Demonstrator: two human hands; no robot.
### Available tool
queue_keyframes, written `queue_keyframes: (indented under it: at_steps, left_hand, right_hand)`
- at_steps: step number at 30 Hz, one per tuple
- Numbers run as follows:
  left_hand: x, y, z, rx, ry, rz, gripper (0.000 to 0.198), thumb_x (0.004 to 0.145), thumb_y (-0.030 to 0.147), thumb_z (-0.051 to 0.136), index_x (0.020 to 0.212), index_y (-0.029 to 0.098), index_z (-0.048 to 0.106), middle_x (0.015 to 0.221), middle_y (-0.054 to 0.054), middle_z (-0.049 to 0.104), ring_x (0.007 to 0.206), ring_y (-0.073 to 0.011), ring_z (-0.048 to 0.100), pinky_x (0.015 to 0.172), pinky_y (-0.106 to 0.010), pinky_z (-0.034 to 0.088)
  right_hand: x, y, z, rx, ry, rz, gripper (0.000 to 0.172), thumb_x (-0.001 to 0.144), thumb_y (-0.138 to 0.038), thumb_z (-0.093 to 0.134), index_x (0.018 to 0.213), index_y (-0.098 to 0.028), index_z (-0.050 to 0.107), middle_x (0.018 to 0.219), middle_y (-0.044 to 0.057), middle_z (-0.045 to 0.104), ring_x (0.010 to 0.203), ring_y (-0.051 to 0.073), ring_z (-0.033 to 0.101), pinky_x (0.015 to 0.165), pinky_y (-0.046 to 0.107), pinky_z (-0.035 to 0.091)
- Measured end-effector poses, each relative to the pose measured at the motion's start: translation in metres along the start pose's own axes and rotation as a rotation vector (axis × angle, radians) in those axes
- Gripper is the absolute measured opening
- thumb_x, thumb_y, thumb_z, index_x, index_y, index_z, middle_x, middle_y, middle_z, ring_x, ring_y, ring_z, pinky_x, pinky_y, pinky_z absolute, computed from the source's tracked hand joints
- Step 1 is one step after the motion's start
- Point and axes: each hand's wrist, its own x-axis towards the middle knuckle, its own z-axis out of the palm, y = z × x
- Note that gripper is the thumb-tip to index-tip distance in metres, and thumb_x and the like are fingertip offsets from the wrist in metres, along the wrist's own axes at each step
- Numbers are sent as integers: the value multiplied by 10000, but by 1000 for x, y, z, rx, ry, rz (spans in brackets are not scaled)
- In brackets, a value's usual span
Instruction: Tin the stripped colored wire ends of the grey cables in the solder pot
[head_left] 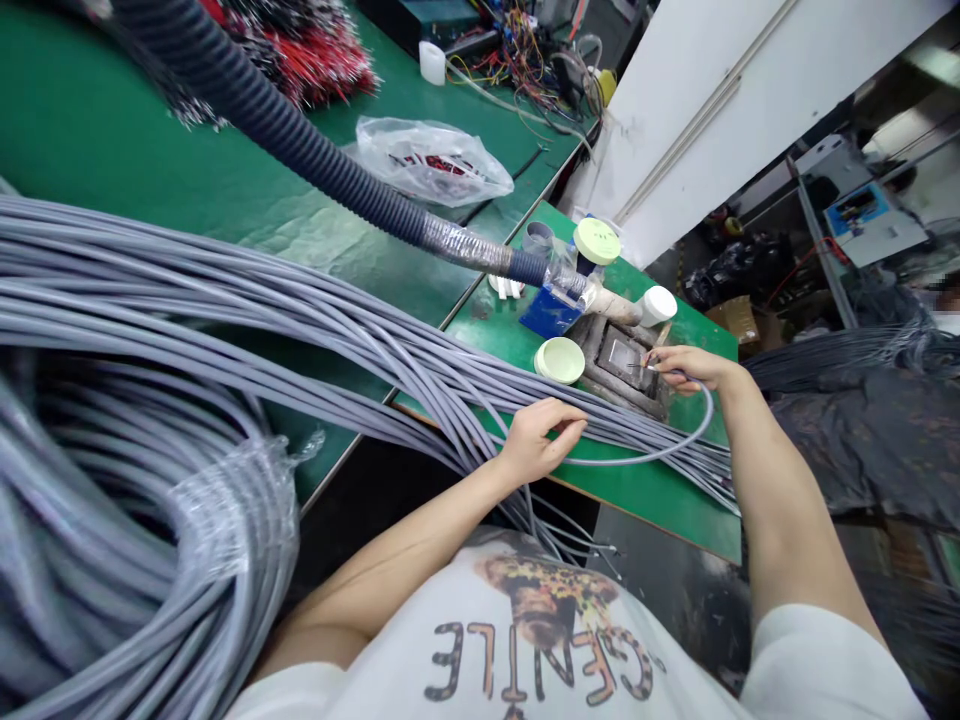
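My right hand (pixel 690 367) pinches a grey cable (pixel 706 410) near its end, where thin wires stick out. Those wire tips are over or at a grimy square pot (pixel 624 354) with a shiny silver surface, which looks like a solder pot; contact cannot be made out. From the right hand the cable loops down and back toward my left hand (pixel 541 437). That hand lies over a long bundle of grey cables (pixel 420 375), thumb and fingers brought together. Whatever is between its fingertips is hidden.
A corrugated hose (pixel 322 160) crosses above the green bench (pixel 652 490), ending near the pot. Around the pot stand a pale open tub (pixel 559 360), a white jar (pixel 657 305), a yellow-lidded jar (pixel 596 241) and a blue box (pixel 551 310). A wrapped cable coil (pixel 232 510) sits at left.
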Motion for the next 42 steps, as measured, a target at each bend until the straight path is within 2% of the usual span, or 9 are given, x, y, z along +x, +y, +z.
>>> queue_keyframes:
  at_steps: [14, 19, 22, 25, 27, 31, 35, 37, 42]
  left_hand:
    - [0, -1, 1, 5, 5, 7, 83, 848, 184, 590, 857, 173, 672, 707, -31, 677, 620, -123, 572, 609, -253, 456]
    - [0, 0, 1, 5, 3, -7, 93, 849, 198, 588, 856, 169, 676, 698, -35, 671, 621, -126, 572, 614, -256, 456]
    - [0, 0, 1, 13, 5, -24, 103, 852, 208, 585, 855, 171, 681, 706, -41, 675, 619, -128, 570, 613, -258, 457]
    - [0, 0, 0, 11, -1, -34, 115, 855, 219, 583, 863, 174, 689, 701, -35, 668, 617, -123, 567, 612, -251, 458]
    - [-1, 0, 0, 9, -5, -49, 120, 852, 228, 589, 862, 173, 696, 680, -25, 653, 614, -119, 561, 609, -244, 455]
    - [0, 4, 6, -74, 6, -182, 133, 825, 273, 633, 824, 167, 714, 664, -19, 640, 616, -116, 551, 612, -243, 455]
    - [-1, 16, 21, -460, -26, -523, 239, 753, 330, 716, 904, 145, 719, 712, -23, 658, 626, -107, 564, 597, -231, 452]
    - [-2, 22, 31, -662, -46, -624, 330, 718, 338, 748, 983, 143, 710, 683, -4, 635, 601, -90, 539, 581, -219, 436]
    - [-1, 35, 48, -880, -2, -675, 395, 673, 317, 789, 1027, 161, 711, 700, 9, 618, 581, -65, 501, 584, -207, 431]
  right_hand:
    - [5, -1, -1, -15, -2, 18, 379, 795, -239, 579, 1150, -182, 457, 441, -109, 405, 253, 52, 302, 297, 156, 206]
    - [-14, -8, 12, -6, 27, -61, 420, 802, -256, 595, 1187, -164, 455, 442, -104, 419, 257, 60, 331, 303, 166, 210]
    - [-42, -13, 39, -15, 161, -221, 460, 828, -286, 589, 1251, -178, 445, 437, -97, 446, 262, 60, 334, 316, 177, 231]
    - [-69, -12, 80, 57, 403, -447, 540, 842, -326, 592, 1330, -194, 404, 480, -69, 534, 265, 55, 348, 347, 198, 294]
    - [-79, -7, 110, 155, 493, -523, 508, 839, -367, 595, 1288, -183, 445, 517, -36, 589, 267, 61, 374, 343, 207, 300]
    - [-78, 6, 170, 365, 515, -612, 401, 840, -432, 579, 1148, -182, 530, 480, -43, 577, 265, 76, 397, 335, 212, 325]
    - [-67, 13, 217, 493, 542, -702, 464, 846, -427, 571, 1227, -167, 522, 485, -44, 585, 300, 90, 448, 329, 202, 318]
    - [-65, 15, 232, 525, 562, -735, 518, 845, -417, 580, 1289, -168, 484, 500, -42, 599, 316, 94, 462, 330, 201, 318]
    - [-64, 24, 251, 529, 529, -725, 616, 837, -438, 596, 1375, -207, 405, 499, -49, 601, 305, 91, 432, 311, 196, 281]
